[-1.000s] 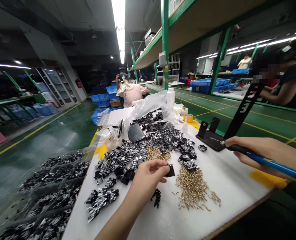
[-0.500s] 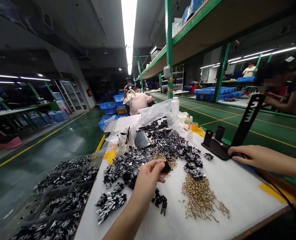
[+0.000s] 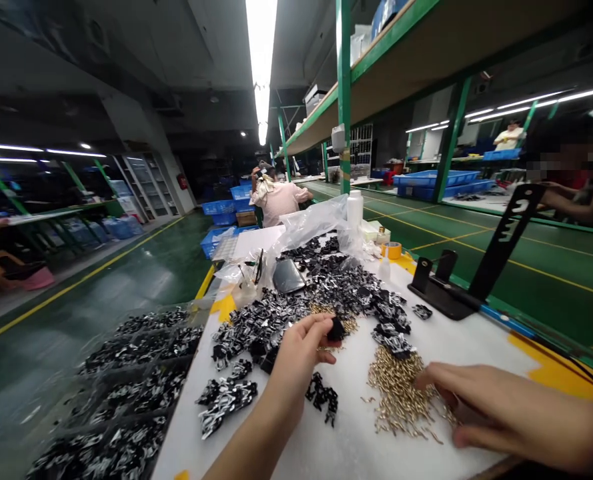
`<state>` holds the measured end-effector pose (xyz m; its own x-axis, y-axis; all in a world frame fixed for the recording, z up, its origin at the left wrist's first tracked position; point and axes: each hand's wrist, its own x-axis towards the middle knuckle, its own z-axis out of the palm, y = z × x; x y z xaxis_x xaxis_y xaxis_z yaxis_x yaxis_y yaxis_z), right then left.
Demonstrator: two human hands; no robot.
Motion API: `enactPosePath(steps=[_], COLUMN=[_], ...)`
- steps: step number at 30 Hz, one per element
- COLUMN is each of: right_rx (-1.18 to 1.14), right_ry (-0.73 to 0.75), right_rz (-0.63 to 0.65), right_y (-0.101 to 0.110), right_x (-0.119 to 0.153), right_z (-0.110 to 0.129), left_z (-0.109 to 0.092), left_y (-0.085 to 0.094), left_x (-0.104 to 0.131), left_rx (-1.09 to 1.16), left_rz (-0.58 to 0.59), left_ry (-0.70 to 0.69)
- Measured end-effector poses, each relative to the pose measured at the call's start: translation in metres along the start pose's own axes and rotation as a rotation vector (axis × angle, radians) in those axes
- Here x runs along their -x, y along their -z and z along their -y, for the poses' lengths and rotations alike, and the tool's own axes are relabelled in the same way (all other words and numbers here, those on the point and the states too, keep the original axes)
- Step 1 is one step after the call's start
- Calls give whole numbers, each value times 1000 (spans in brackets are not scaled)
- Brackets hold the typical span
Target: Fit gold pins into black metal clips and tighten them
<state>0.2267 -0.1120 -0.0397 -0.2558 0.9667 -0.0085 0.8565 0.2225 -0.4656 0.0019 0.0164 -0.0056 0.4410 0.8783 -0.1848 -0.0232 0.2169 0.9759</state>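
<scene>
My left hand (image 3: 303, 357) is closed in a pinch on a small black part (image 3: 336, 329), held over the middle of the white tabletop. At the right, my right hand (image 3: 501, 407) reaches to the edge of a pile of small brass-coloured pieces (image 3: 399, 387), curved like little hooks. Its thumb and fingers are apart, and nothing shows between them. Beyond it, a blue pen-shaped tool (image 3: 509, 319) with a black cable rests at a black slotted stand (image 3: 451, 303). A large heap of black and silver parts (image 3: 261, 327) spreads past my left hand.
A dark phone-like slab (image 3: 289, 276) lies by the heap. Behind it are clear plastic (image 3: 316, 223), a white bottle (image 3: 355, 212) and orange tape (image 3: 391, 251). A divided bin of black parts (image 3: 126, 380) stands at left. A green-framed shelf (image 3: 396, 50) overhangs. Co-workers sit ahead and at right.
My right hand has left the blue tool at the black stand and come nearer, down to the brass-coloured pile. My left hand still pinches the black part, and the view has shifted slightly.
</scene>
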Motion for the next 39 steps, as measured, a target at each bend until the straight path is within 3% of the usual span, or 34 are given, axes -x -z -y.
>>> enactPosePath(steps=[3, 10, 16, 23, 27, 30, 34, 39], right_rx=[-48, -13, 202, 346, 106, -250, -592, -965], right_ry=[5, 162, 130, 254, 222, 161, 130, 132], right_rz=[27, -62, -26, 70, 52, -8, -31, 10], right_y=[-12, -21, -6, 13, 37, 47, 34, 22], right_x=[-8, -31, -42, -52, -66, -85, -102, -97], right_z=[-2, -12, 4, 15, 25, 26, 10, 1], left_z=[2, 6, 8, 9, 8, 7, 6, 4], left_y=[1, 1, 3, 8, 9, 8, 6, 3], left_x=[0, -1, -2, -6, -6, -7, -8, -6], left_rx=[6, 24, 13, -35, 40, 139, 151, 39], left_rz=[7, -3, 25, 112, 152, 163, 141, 174], left_ry=[14, -9, 8, 29, 52, 77, 88, 50])
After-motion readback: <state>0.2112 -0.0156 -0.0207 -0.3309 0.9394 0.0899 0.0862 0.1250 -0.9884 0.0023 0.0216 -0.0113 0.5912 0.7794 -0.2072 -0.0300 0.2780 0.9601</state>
